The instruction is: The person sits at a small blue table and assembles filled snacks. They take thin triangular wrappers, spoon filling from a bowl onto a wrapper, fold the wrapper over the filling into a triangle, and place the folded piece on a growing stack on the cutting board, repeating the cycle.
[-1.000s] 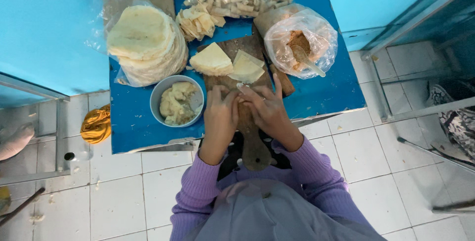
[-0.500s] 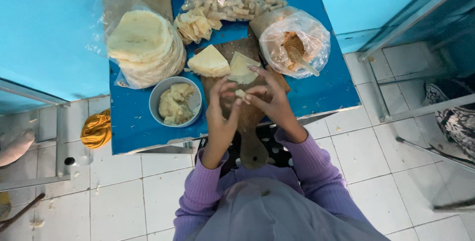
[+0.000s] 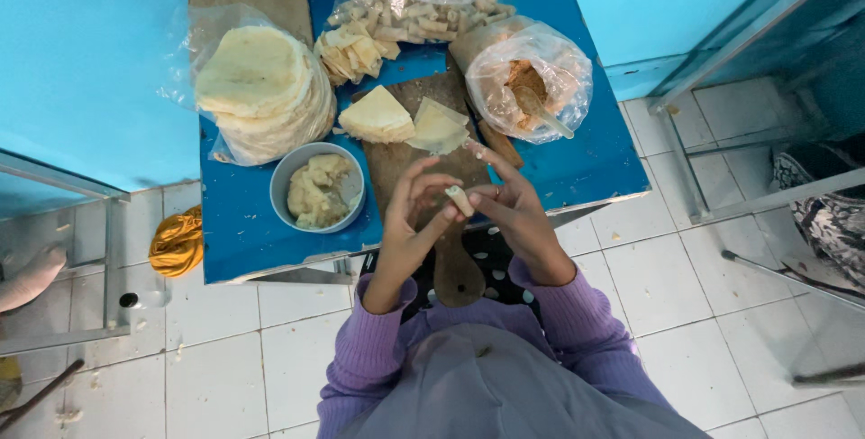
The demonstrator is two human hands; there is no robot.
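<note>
Inspector: Hands?
Clerk: Left hand (image 3: pixel 416 209) and right hand (image 3: pixel 511 209) pinch a small rolled pastry (image 3: pixel 460 199) between their fingertips, raised above the wooden board (image 3: pixel 423 155).
Inspector: Surroundings?
Clerk: Filling bowl (image 3: pixel 318 187) just left; cut wrappers (image 3: pixel 401 119) beyond, on the blue bench (image 3: pixel 243 232).

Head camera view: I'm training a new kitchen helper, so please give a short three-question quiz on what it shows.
1. True or false: the small pale rolled pastry is held between the fingertips of the left hand and the right hand.
2. What is in the round grey bowl? A) pale mashed filling B) red sauce C) water
3. Fill in: the stack of round flatbreads lies on the ____ table.

Key: 1 true; 2 A; 3 blue.
</note>
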